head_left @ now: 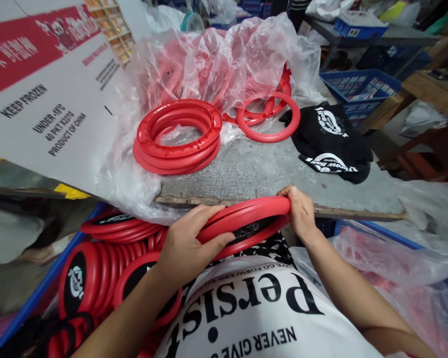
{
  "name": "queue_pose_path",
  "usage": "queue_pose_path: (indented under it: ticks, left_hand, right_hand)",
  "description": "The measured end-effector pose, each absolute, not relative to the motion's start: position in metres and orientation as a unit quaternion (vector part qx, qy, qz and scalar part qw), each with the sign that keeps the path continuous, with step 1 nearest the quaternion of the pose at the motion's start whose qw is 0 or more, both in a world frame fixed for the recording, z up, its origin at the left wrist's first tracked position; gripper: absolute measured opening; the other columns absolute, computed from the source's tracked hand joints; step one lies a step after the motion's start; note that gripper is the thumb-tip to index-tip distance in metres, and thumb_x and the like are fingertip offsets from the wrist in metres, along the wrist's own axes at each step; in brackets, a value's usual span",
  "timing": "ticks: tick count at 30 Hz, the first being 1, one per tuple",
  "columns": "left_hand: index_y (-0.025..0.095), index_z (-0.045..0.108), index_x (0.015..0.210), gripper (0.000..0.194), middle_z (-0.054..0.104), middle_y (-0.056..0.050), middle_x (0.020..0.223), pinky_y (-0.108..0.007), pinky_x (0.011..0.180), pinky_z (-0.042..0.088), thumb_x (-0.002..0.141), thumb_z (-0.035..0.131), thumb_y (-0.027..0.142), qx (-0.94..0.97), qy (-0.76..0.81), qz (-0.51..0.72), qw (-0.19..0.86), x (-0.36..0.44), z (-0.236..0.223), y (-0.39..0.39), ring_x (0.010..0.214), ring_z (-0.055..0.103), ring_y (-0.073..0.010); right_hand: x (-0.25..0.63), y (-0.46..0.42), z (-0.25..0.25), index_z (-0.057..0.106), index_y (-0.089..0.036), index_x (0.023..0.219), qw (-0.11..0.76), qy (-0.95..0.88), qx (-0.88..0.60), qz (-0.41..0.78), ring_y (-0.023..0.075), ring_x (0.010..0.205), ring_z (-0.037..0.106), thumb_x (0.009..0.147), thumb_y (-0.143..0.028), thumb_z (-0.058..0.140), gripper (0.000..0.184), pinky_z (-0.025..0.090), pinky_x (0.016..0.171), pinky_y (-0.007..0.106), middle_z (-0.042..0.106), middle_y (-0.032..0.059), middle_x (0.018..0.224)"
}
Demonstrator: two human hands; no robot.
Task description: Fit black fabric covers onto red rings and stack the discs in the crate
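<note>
Both my hands grip one red ring frame with black mesh inside (248, 219), held at my waist just below the table's front edge. My left hand (188, 243) wraps round its left side, fingers curled over the rim. My right hand (300, 211) pinches its right end. On the grey table (254, 174) lies a stack of bare red rings (177, 136), with more loose red rings (269, 117) beside it, partly inside a clear plastic bag (216, 59). Folded black printed cloths (330, 141) lie at the right.
A blue crate (41, 293) at lower left holds several finished red discs with black printed centres (97, 268). A white and red cardboard sheet (45, 94) leans at the left. Blue baskets (358, 89) and wooden furniture stand at the far right. More plastic bags (395, 263) lie at lower right.
</note>
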State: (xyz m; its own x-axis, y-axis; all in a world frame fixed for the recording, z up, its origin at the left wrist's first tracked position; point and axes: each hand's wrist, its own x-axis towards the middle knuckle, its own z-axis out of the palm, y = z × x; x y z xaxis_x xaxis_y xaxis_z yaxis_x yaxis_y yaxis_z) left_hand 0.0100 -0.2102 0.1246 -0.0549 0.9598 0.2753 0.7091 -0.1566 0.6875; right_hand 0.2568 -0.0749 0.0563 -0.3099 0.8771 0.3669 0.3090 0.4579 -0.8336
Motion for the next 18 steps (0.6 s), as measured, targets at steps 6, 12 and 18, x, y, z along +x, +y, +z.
queue_pose_path:
  ticks: [6,12,18]
  left_hand:
    - [0.022,0.067,0.118,0.035,0.074,-0.003,0.106,-0.034,0.085,0.057,0.087,0.072,0.036,0.676,0.633,0.331,0.183,0.021,0.144,-0.209,0.095,0.07,-0.0202]
    - [0.021,0.068,0.114,0.028,0.074,-0.003,0.101,-0.034,0.08,0.056,0.088,0.069,0.033,0.685,0.628,0.325,0.178,0.034,0.142,-0.209,0.09,0.069,-0.0195]
    - [0.019,0.067,0.114,0.028,0.073,-0.004,0.103,-0.037,0.082,0.056,0.089,0.068,0.032,0.686,0.633,0.308,0.183,0.039,0.14,-0.203,0.092,0.068,-0.0213]
  right_hand:
    - [0.227,-0.089,0.108,0.061,-0.019,0.09,0.381,-0.851,-0.29,0.215,0.0206,0.08,0.058,0.107,-0.05,0.032,0.046,0.043,0.074,0.035,0.065,0.0071,0.084]
    - [0.2,-0.104,0.121,0.051,-0.022,0.069,0.364,-0.886,-0.281,0.059,0.0179,0.061,0.042,0.106,-0.04,0.038,0.042,0.03,0.058,0.035,0.053,0.0035,0.064]
    - [0.202,-0.097,0.111,0.047,-0.022,0.067,0.381,-0.877,-0.284,0.063,0.0171,0.059,0.04,0.104,-0.032,0.038,0.04,0.029,0.058,0.035,0.049,0.002,0.061]
